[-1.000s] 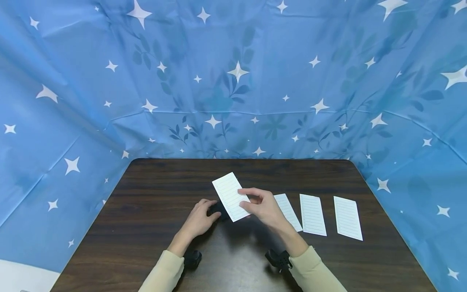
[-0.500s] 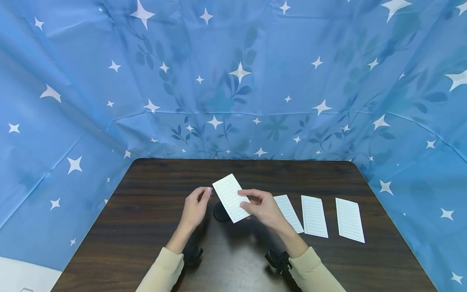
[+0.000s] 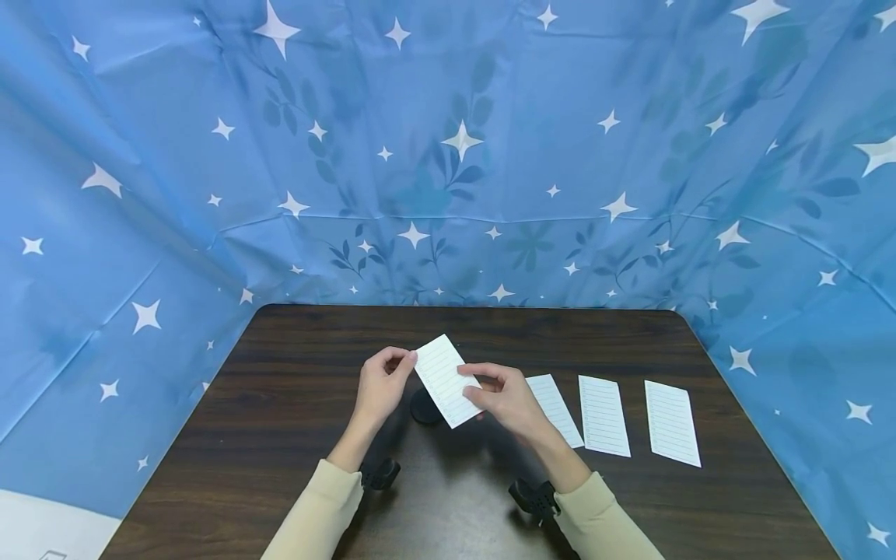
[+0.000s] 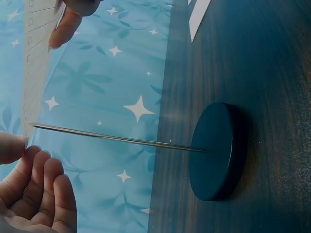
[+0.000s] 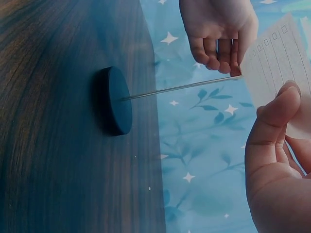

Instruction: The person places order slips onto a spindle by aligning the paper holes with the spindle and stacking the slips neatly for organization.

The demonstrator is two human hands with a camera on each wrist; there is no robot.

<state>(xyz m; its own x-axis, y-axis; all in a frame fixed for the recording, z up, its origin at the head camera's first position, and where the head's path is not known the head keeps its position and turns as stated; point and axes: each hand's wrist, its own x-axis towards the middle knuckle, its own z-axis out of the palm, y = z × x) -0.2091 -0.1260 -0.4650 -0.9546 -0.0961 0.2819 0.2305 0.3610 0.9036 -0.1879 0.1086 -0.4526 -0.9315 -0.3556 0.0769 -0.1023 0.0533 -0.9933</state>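
My right hand [image 3: 507, 397] pinches a lined white card [image 3: 444, 381] between thumb and fingers, along its right side. At the card's upper left corner, the thumb and index finger of my left hand [image 3: 380, 389] pinch the edge. Small checkboxes show on the card [image 5: 279, 63] in the right wrist view. Below it stands a paper spike with a round black base [image 3: 424, 407] and an upright thin metal rod [image 4: 116, 139]. The rod's pointed tip is close to the card and the left fingertips; whether it touches the card I cannot tell.
Three more lined cards lie on the dark wooden table [image 3: 280, 373] to the right: a near one [image 3: 554, 408] partly behind the right hand, a middle one [image 3: 603, 416] and a far-right one [image 3: 672, 422]. A blue star-patterned curtain [image 3: 448, 171] hangs behind.
My left hand has left the spike's base, risen, and taken hold of the card's upper left corner. The right hand and the card have stayed almost still.
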